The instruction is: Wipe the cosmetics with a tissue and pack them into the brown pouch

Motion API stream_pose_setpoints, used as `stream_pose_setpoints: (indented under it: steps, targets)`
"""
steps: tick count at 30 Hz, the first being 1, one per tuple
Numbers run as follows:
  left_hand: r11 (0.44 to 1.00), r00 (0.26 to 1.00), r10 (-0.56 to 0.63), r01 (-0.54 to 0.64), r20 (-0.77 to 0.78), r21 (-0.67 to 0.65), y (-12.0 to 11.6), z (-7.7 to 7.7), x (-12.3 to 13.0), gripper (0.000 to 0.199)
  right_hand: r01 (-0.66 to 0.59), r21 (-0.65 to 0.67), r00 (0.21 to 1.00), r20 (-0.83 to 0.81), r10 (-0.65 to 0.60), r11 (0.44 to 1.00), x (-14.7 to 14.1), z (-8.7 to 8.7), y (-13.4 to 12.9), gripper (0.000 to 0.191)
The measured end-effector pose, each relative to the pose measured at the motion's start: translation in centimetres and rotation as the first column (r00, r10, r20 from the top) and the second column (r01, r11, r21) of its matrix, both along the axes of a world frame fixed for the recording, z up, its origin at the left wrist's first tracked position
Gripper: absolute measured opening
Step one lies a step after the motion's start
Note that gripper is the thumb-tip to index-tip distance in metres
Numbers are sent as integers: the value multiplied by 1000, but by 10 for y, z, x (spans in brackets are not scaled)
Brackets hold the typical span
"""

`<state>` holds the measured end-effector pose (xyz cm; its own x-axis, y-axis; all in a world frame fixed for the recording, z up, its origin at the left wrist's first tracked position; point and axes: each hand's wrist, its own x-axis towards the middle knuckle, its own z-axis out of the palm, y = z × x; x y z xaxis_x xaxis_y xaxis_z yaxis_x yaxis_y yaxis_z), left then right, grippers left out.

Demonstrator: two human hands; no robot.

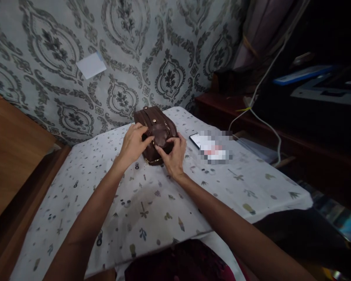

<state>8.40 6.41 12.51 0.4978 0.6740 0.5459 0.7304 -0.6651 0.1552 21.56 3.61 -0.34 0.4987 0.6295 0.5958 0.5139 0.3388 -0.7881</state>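
A brown leather-like bag [152, 117] with gold zips and round gold studs sits at the far end of the table, close to the wall. On its left side, my left hand [133, 143] grips the near end, thumb and fingers bent around a flap or strap. My right hand [174, 157] holds the same end from the right, its thumb near a small gold part and its fingers curled over the edge. Exactly what the fingertips pinch is too small to make out.
A phone [195, 139], partly blurred out, lies on the patterned white tablecloth [152, 218] right of the bag. White cables [263, 80] hang by the dark furniture at right. A wooden panel [14, 148] stands left. A white card [91, 66] is on the wallpapered wall.
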Motion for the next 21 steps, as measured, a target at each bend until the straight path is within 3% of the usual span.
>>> stream_pose_setpoints:
  steps: [7,15,21]
  targets:
    - [1000,1000,-25,25,19,-11,3,-2,-2,21,54,12,998,29,-55,998,-1,-1,5,42]
    - [999,993,-36,34,117,17,4,-12,-2,19,17,13,1000,24,-17,1000,1,1,4,41]
    - [980,988,-95,71,123,184,-10,-25,-1,13,5,15,999,36,-5,1000,3,1,3,43]
